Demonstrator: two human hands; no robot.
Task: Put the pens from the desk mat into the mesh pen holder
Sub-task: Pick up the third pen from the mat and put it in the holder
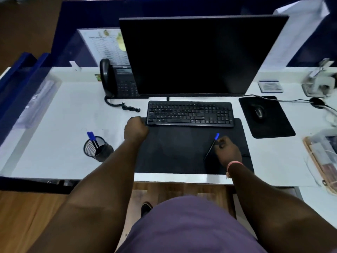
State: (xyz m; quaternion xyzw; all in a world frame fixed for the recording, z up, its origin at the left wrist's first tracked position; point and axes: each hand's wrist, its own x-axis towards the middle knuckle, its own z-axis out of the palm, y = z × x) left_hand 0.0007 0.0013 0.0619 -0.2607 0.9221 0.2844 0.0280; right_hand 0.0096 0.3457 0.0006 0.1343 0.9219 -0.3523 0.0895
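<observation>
Blue-capped pen (212, 146) pinched in the right hand (228, 150) over the black desk mat (175, 152); two pens already stand in the mesh pen holder (97, 148).

Right grip: fingertips pressed together around the pen's dark barrel about midway along it, cap end pointing up and away toward the keyboard (189, 114), tip end slanting down toward the mat's near edge; whether the tip touches the mat cannot be told. Left hand (135, 129): curled into a loose fist at the mat's far-left corner, just beside the keyboard's left end; whether it holds anything cannot be told. Holder stands on the white bench (63, 125) left of the mat, well apart from the held pen, with two blue-capped pens (92, 137) leaning out of its rim toward the far left.
</observation>
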